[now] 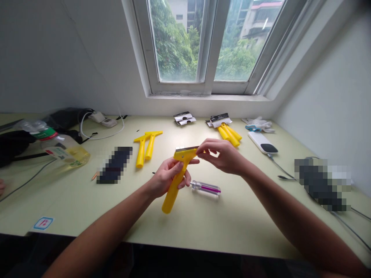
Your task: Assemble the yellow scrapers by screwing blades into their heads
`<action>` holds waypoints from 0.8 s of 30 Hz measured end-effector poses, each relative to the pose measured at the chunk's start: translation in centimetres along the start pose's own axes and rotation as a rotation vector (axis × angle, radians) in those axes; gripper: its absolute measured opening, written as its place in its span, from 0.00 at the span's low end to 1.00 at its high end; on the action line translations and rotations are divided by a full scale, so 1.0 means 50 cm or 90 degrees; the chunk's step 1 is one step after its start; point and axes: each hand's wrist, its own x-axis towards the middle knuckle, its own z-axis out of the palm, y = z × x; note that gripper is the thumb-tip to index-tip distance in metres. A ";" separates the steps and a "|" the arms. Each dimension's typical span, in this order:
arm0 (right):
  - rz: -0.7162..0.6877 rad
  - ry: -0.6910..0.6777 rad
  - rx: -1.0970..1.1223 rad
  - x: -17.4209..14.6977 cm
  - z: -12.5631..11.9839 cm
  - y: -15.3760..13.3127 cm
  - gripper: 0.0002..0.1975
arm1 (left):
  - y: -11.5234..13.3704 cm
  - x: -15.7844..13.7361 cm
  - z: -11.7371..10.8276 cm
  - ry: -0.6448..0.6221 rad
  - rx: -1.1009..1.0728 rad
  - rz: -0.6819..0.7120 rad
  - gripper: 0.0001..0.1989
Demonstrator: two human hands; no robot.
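Note:
A yellow scraper [174,189] is tilted above the table, its handle wrapped by the fingers of my left hand [166,177]. Along the top of its head lies a thin metal blade [185,148], and a small screw shows on the head. My right hand [222,154] is closed in a pinch at the right end of the blade; the fingertips partly cover that end. Just beyond my left fingers, a screwdriver [205,188] with a clear and purple handle lies on the table.
Two yellow scrapers [141,152] lie left of centre, near a pixelated dark device [114,165]. At the back are black-and-white packets [184,118] and packaged yellow scrapers [228,133]. White gloves [259,124] and a white power bank [262,143] are right, a drink bottle [65,148] left.

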 end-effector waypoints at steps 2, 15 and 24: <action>-0.022 0.014 -0.012 0.000 0.008 -0.001 0.07 | -0.002 0.001 -0.001 0.011 0.000 0.001 0.22; -0.013 0.047 -0.031 -0.004 0.042 -0.006 0.03 | 0.004 0.004 -0.008 0.023 0.040 -0.009 0.21; -0.038 0.054 -0.102 -0.009 0.047 -0.006 0.02 | 0.002 0.003 -0.006 0.029 0.028 -0.017 0.24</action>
